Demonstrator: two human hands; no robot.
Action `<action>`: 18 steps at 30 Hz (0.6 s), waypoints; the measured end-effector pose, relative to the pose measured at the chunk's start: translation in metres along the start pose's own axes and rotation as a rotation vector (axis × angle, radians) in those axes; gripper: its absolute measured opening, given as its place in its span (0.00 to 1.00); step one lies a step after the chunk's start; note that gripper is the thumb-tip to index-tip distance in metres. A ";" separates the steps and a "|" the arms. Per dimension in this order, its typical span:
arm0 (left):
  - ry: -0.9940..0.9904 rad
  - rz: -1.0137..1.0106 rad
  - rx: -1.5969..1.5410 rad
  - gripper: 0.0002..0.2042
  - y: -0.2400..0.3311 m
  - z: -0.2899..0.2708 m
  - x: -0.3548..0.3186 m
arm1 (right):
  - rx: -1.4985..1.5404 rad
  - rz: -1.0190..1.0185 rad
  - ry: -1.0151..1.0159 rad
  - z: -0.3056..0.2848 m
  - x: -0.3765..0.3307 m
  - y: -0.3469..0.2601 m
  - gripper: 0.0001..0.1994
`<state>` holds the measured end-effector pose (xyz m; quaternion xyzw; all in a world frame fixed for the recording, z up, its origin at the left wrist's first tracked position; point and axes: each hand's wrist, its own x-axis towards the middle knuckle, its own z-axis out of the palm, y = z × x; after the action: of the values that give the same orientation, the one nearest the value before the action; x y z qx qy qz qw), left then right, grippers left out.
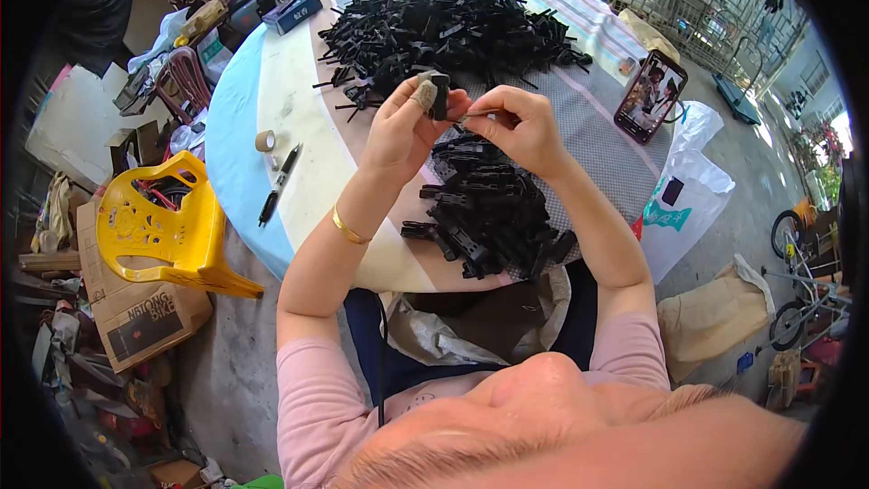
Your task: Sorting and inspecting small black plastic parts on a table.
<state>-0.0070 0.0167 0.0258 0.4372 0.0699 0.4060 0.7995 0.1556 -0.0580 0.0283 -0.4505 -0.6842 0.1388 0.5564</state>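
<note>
Black part [440,98] points lengthwise up-frame, left fingers [402,94] gripping it, right fingers [507,101] pinched.

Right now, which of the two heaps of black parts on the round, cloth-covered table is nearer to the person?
The smaller heap of black parts, by the near edge of the table; the larger heap spreads across the far side.

yellow chair [196,231] | cardboard box [136,299] | tape roll [263,140] | pen [280,186] | propped phone [648,100] | white bag [701,186]
</note>
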 end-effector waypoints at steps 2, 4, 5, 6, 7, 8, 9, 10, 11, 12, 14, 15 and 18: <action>0.012 -0.011 -0.015 0.12 -0.005 -0.004 0.001 | 0.020 -0.066 0.009 0.001 0.000 0.002 0.08; -0.074 -0.070 0.057 0.16 -0.009 -0.004 0.002 | 0.006 -0.289 0.116 0.001 0.002 0.005 0.07; -0.059 -0.116 0.144 0.17 -0.009 0.000 0.000 | 0.005 -0.289 0.116 -0.001 0.001 0.004 0.07; -0.058 -0.130 0.312 0.17 -0.009 0.003 -0.001 | -0.023 -0.288 0.113 -0.003 0.001 0.003 0.06; -0.057 -0.143 0.480 0.18 -0.009 0.005 -0.002 | -0.051 -0.286 0.111 -0.004 0.001 0.003 0.06; -0.110 -0.108 0.466 0.19 -0.010 0.008 -0.003 | -0.052 -0.286 0.112 -0.004 0.001 0.003 0.06; -0.112 -0.109 0.466 0.19 -0.012 0.011 -0.005 | 0.027 -0.110 0.098 -0.001 0.000 0.002 0.06; -0.154 -0.026 0.551 0.19 -0.014 0.013 -0.006 | 0.107 0.066 0.084 0.001 0.000 0.002 0.06; -0.194 0.059 0.636 0.20 -0.015 0.015 -0.008 | 0.107 0.065 0.084 0.002 0.000 0.003 0.06; -0.161 0.062 0.692 0.19 -0.015 0.019 -0.009 | 0.107 0.112 0.072 0.004 -0.001 0.004 0.06; -0.117 0.088 0.725 0.18 -0.023 0.016 -0.007 | 0.108 0.158 0.058 0.004 0.000 0.005 0.06; -0.074 0.113 0.756 0.18 -0.026 0.014 -0.007 | 0.163 0.220 0.023 0.003 0.000 0.006 0.06; -0.018 0.150 0.687 0.16 -0.018 0.012 -0.003 | 0.346 0.389 -0.054 -0.006 0.002 0.011 0.08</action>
<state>0.0073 0.0015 0.0185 0.6882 0.1630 0.4124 0.5742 0.1662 -0.0525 0.0244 -0.4680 -0.5654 0.3700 0.5696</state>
